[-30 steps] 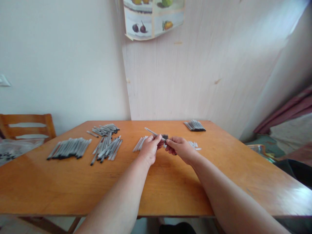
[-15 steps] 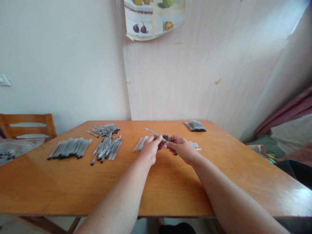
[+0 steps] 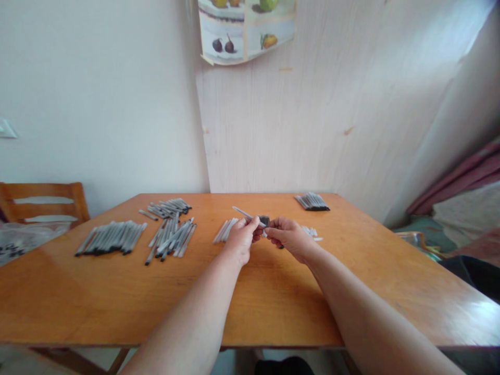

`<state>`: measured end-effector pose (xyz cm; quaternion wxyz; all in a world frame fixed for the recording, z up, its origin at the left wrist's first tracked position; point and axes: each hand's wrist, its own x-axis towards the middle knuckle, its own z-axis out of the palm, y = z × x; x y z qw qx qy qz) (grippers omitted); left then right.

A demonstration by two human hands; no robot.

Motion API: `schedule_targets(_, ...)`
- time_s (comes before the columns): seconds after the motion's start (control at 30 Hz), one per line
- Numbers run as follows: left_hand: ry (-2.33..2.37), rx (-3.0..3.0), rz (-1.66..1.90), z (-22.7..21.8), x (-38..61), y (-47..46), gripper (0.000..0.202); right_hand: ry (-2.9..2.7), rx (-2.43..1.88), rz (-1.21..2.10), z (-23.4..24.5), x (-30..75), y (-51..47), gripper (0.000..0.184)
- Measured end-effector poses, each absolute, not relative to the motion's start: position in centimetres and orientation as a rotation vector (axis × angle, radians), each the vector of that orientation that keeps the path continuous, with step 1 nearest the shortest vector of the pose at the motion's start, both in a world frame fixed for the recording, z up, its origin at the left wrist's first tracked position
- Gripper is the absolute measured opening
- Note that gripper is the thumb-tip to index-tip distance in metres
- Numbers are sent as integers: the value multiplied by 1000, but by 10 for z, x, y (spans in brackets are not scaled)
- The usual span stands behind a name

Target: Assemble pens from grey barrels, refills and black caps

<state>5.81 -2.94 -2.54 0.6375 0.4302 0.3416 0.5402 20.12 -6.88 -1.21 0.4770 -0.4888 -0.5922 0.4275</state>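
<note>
Pen [image 3: 241,212] aslant, free end pointing left, away.

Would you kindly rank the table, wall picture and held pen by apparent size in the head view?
1. Table
2. Wall picture, cut off at the top
3. Held pen, partly covered by the left hand

Right hand [image 3: 288,237] hiding pen's [image 3: 242,211] near end! Fruit poster [image 3: 269,21] sliced by top edge, chair [image 3: 42,188] cut at left, black bits [image 3: 14,252] too tiny to tell.
</note>
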Motion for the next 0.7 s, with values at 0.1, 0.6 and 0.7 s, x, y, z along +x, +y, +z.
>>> schedule_targets(0.1,779,967,1235,-24,58,-30,30,-1429,-1203,1094,-12,201,-69,24)
schedule_targets(0.6,767,844,1250,-19,57,-32,16,-1588,-1374,806,-8,207,-66,11)
schedule_targets(0.7,766,804,1279,-21,55,-29,16,-1588,-1402,749,-7,217,-63,14)
